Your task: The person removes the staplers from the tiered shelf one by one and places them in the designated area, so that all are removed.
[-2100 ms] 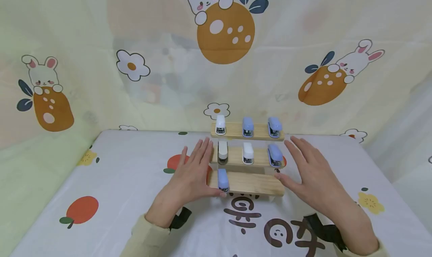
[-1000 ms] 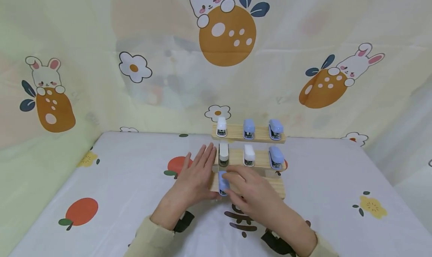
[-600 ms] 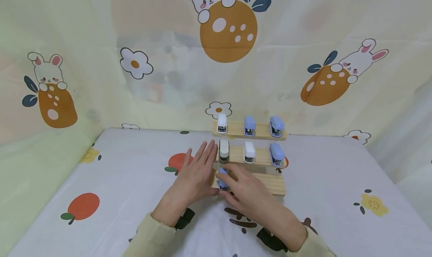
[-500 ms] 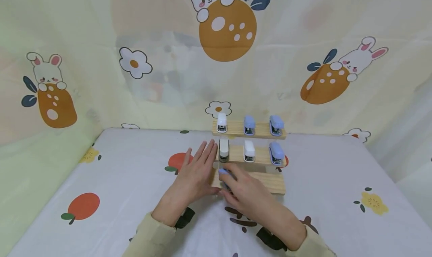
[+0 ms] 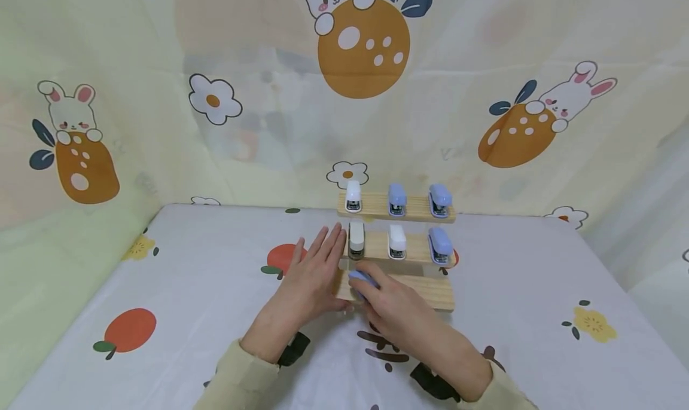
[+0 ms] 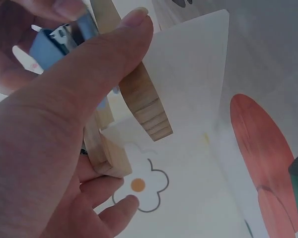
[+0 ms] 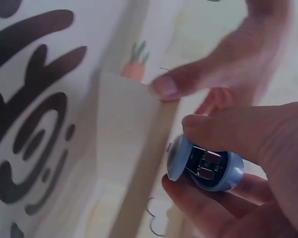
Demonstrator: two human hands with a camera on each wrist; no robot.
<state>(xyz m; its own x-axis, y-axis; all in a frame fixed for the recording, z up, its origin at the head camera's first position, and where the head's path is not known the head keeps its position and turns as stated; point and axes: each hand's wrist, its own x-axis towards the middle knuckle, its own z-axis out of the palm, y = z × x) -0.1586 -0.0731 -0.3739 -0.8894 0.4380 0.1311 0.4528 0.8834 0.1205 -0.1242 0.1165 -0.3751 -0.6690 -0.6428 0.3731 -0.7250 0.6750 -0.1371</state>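
Observation:
My right hand (image 5: 401,305) grips a small blue stapler (image 7: 208,166) between thumb and fingers, low over the left part of the front board (image 5: 425,287) of a tiered wooden rack. In the right wrist view the stapler's metal mouth faces the camera. In the head view the fingers cover most of it, and its blue end (image 5: 362,275) points up and left. My left hand (image 5: 309,284) rests at the rack's left end, fingers straight and its thumb (image 6: 109,54) against the front board's end.
On the middle board (image 5: 375,245) stand a white-and-grey stapler (image 5: 356,239), a white one (image 5: 396,241) and a blue one (image 5: 440,244). The back board (image 5: 377,207) bears a white stapler (image 5: 353,195) and two blue ones. A printed cloth (image 5: 204,314) covers the table; a patterned curtain hangs behind.
My right hand has come in from the rack's right side and taken hold of the front board's blue stapler, which has turned from standing straight to slanting. My left hand stays at the left end.

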